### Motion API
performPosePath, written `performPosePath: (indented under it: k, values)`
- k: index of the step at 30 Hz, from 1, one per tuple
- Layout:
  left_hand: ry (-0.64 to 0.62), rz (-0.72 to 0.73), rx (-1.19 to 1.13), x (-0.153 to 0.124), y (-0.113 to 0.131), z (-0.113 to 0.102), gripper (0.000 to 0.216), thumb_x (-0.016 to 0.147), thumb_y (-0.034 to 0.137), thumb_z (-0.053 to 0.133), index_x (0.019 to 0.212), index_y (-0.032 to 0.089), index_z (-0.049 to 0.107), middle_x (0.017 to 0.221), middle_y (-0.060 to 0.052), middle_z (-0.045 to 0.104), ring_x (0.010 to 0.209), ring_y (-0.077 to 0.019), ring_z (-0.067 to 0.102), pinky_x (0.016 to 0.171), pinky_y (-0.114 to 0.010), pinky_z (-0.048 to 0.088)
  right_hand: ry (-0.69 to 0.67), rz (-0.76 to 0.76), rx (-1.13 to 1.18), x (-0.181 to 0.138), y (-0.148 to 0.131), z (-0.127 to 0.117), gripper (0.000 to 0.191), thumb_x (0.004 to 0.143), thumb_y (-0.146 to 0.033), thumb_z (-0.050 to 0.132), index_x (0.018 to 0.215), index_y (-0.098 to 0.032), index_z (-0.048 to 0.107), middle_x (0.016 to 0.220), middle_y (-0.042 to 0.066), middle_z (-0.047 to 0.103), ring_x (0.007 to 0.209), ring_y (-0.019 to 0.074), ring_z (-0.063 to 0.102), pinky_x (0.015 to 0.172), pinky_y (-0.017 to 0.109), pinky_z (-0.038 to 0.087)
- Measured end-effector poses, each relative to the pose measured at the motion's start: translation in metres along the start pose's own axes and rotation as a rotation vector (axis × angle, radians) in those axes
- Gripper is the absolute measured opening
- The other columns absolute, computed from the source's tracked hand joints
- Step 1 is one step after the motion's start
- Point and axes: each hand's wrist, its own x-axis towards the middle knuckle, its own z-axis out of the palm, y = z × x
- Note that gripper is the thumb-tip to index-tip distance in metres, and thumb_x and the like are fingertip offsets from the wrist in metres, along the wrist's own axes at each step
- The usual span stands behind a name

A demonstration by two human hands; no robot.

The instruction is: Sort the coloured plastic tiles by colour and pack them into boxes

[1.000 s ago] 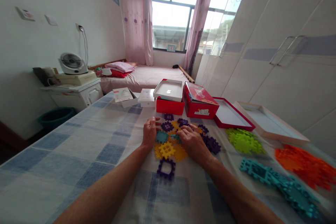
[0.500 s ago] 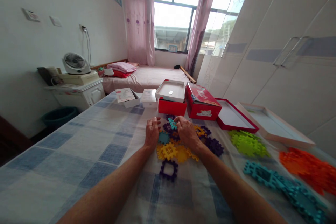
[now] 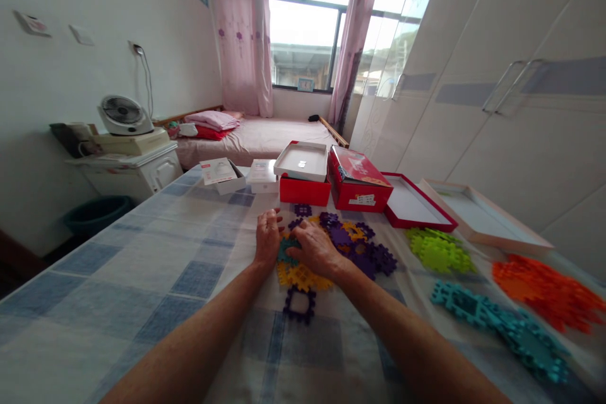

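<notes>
My right hand (image 3: 313, 245) reaches over a mixed pile, its thumb and bent fingers closed on a teal interlocking plastic piece (image 3: 286, 249) at the pile's left side. Beside it my left hand (image 3: 267, 235) rests on its edge, fingers loosely apart with nothing visible in them. Yellow interlocking pieces (image 3: 299, 277) lie just below the right hand. Purple pieces (image 3: 363, 260) spread to its right, with some yellow among them. Nearer to me lies a purple square frame piece (image 3: 300, 304), apart from the pile. My right hand hides part of the pile.
Sorted to the right are lime green pieces (image 3: 438, 251), orange pieces (image 3: 544, 290) and a teal stack (image 3: 502, 323). Behind the pile stand a red box (image 3: 304, 190) with a white lid (image 3: 302, 162), another red box (image 3: 360, 180) and small white boxes (image 3: 262, 175). Shallow lids (image 3: 419, 202) lie at right.
My right hand has moved left and nearer, bringing the teal piece from the pile's back to its left side beside my left hand. The whole view has shifted slightly.
</notes>
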Motion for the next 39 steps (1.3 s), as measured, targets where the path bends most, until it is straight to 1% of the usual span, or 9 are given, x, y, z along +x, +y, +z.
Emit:
performPosePath:
  k: [4, 11, 15, 17, 20, 25, 28, 31, 39]
  values:
    - [-0.002, -0.006, -0.003, 0.0, 0.0, 0.0, 0.041, 0.086, 0.048, 0.035, 0.099, 0.015, 0.057, 0.107, -0.012, 0.057, 0.091, -0.0177, 0.06, 0.067, -0.029, 0.052, 0.127, 0.001, 0.063, -0.012, 0.001, 0.004, 0.024, 0.074, -0.03, 0.066, 0.093, -0.019, 0.058, 0.102, 0.007, 0.055, 0.098, 0.0202, 0.048, 0.082, 0.033, 0.037]
    - [-0.001, -0.046, -0.03, -0.001, 0.006, -0.001, 0.045, 0.086, 0.049, 0.033, 0.101, 0.014, 0.056, 0.096, -0.011, 0.061, 0.085, -0.0178, 0.061, 0.068, -0.031, 0.052, 0.242, 0.021, 0.366, -0.013, -0.007, 0.013, 0.016, 0.074, -0.016, 0.059, 0.087, -0.02, 0.05, 0.083, 0.0, 0.058, 0.081, 0.0158, 0.051, 0.074, 0.028, 0.038]
    - [-0.011, -0.06, -0.047, -0.001, 0.006, -0.002, 0.045, 0.085, 0.049, 0.033, 0.1, 0.014, 0.057, 0.097, -0.01, 0.061, 0.085, -0.0177, 0.061, 0.067, -0.03, 0.051, 0.408, 0.105, 0.559, -0.02, 0.0, -0.014, 0.015, 0.077, -0.018, 0.056, 0.09, -0.02, 0.05, 0.082, -0.001, 0.058, 0.075, 0.0131, 0.054, 0.071, 0.025, 0.041]
    - [-0.012, -0.044, -0.054, 0.0, 0.004, -0.003, 0.043, 0.083, 0.049, 0.036, 0.098, 0.015, 0.057, 0.102, -0.009, 0.061, 0.086, -0.0173, 0.061, 0.066, -0.029, 0.05, 0.476, 0.143, 0.599, -0.042, 0.011, -0.039, 0.016, 0.078, -0.022, 0.056, 0.093, -0.02, 0.051, 0.084, -0.001, 0.06, 0.076, 0.013, 0.056, 0.071, 0.025, 0.042]
    - [-0.01, -0.023, -0.059, 0.002, 0.0, -0.003, 0.04, 0.081, 0.049, 0.04, 0.095, 0.016, 0.058, 0.108, -0.008, 0.059, 0.085, -0.0164, 0.061, 0.065, -0.028, 0.05, 0.622, 0.252, 0.536, -0.1, 0.041, -0.076, 0.019, 0.082, -0.027, 0.054, 0.1, -0.021, 0.054, 0.093, 0.001, 0.062, 0.083, 0.0138, 0.058, 0.074, 0.026, 0.044]
    - [-0.025, -0.014, -0.02, 0.003, -0.003, -0.004, 0.038, 0.08, 0.048, 0.042, 0.095, 0.017, 0.058, 0.108, -0.007, 0.06, 0.085, -0.0157, 0.061, 0.063, -0.027, 0.049, 0.891, 0.593, 0.052, -0.219, 0.124, -0.099, 0.027, 0.082, -0.04, 0.052, 0.099, -0.02, 0.06, 0.095, 0.007, 0.061, 0.082, 0.0191, 0.057, 0.075, 0.034, 0.045]
    - [-0.036, -0.01, -0.009, 0.003, -0.002, -0.003, 0.037, 0.08, 0.048, 0.043, 0.094, 0.018, 0.058, 0.107, -0.006, 0.06, 0.084, -0.0153, 0.06, 0.063, -0.027, 0.049, 0.854, 0.682, -0.203, -0.261, 0.171, -0.091, 0.029, 0.083, -0.04, 0.049, 0.097, -0.018, 0.062, 0.094, 0.009, 0.06, 0.084, 0.0221, 0.057, 0.078, 0.037, 0.045]
    - [-0.033, -0.018, 0.003, 0.002, 0.0, -0.004, 0.036, 0.08, 0.048, 0.042, 0.093, 0.018, 0.058, 0.097, -0.004, 0.061, 0.08, -0.0152, 0.06, 0.063, -0.028, 0.049, 0.758, 0.685, -0.314, -0.274, 0.196, -0.077, 0.029, 0.084, -0.036, 0.045, 0.097, -0.018, 0.064, 0.094, 0.011, 0.059, 0.089, 0.0245, 0.056, 0.081, 0.04, 0.044]
    - [-0.062, -0.009, 0.017, 0.004, -0.002, -0.005, 0.036, 0.077, 0.049, 0.046, 0.092, 0.018, 0.058, 0.105, -0.005, 0.06, 0.084, -0.0163, 0.06, 0.064, -0.029, 0.048, 0.439, 0.613, 0.014, -0.271, 0.184, -0.057, 0.037, 0.086, -0.048, 0.043, 0.098, -0.022, 0.065, 0.103, 0.007, 0.064, 0.101, 0.0222, 0.057, 0.09, 0.036, 0.042]
